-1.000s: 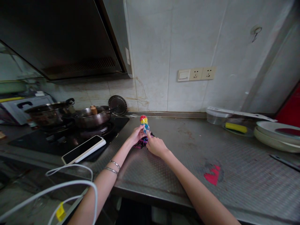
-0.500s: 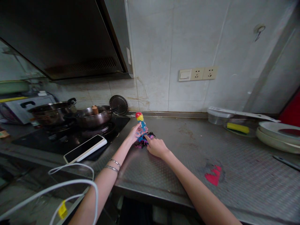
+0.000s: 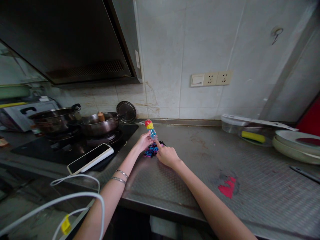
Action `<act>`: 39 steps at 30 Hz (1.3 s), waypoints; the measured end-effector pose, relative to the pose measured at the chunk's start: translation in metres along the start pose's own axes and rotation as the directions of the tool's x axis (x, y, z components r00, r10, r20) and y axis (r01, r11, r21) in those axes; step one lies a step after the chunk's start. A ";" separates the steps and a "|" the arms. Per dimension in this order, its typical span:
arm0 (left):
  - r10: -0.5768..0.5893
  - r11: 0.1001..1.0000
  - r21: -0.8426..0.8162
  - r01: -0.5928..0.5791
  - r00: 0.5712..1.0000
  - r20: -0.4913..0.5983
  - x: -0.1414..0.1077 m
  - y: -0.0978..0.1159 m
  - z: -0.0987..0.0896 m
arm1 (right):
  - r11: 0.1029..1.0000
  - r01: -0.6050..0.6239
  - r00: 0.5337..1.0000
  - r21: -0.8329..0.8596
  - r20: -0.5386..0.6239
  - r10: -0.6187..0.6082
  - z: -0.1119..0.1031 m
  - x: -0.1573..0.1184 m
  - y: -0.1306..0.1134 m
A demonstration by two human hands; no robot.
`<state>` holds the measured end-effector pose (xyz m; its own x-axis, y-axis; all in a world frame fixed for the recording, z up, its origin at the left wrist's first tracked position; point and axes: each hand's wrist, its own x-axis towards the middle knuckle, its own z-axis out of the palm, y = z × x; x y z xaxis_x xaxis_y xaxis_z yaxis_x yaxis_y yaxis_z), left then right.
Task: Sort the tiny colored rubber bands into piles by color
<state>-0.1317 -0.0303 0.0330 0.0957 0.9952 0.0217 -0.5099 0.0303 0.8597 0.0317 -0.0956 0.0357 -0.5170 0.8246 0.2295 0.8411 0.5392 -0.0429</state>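
My left hand (image 3: 143, 141) is closed around a small clear bottle (image 3: 150, 128) with red, yellow and blue sections, tilted with its red end up and away from me. The tip of my right index finger reaches the bottle's lower end, while the other fingers of my right hand (image 3: 167, 156) are curled in. Whatever that hand may hold is too small to make out. Beneath both hands, on the metal counter (image 3: 190, 180), lies a tangled pile of small black, blue and pink bands (image 3: 151, 151).
To the left, two metal pans (image 3: 100, 124) stand on the black stove (image 3: 72, 146). A white-cased phone-like device (image 3: 90, 159) with a white cable (image 3: 75, 194) lies at the stove's front edge. Bowls (image 3: 295, 145), a yellow sponge (image 3: 253, 137) and a plastic container (image 3: 233, 124) sit at the right.
My right index finger has moved up from the pile to the bottle's lower end. My left hand has lifted slightly off the pile, showing more of the bands.
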 end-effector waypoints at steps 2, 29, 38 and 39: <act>-0.037 0.999 -0.009 0.038 0.998 0.041 -0.002 -0.001 0.003 | 1.000 -0.010 1.000 -0.007 0.007 0.010 0.000 -0.001 -0.001; -0.076 0.991 0.119 0.055 0.981 0.177 -0.015 -0.003 0.020 | 0.994 -0.109 0.994 0.026 0.004 0.109 0.005 0.003 -0.004; -0.026 0.992 0.123 0.008 0.990 0.142 -0.006 -0.007 0.008 | 0.998 -0.041 0.999 0.037 -0.029 0.042 0.011 0.003 0.000; -0.020 0.992 0.122 0.003 0.991 0.135 -0.005 -0.008 0.007 | 0.999 -0.040 0.999 0.031 -0.025 0.041 0.010 0.003 0.000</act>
<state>-0.1221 -0.0366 0.0299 0.2200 0.9728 0.0732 -0.4013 0.0219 0.9157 0.0286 -0.0913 0.0266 -0.4783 0.8412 0.2521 0.8556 0.5111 -0.0824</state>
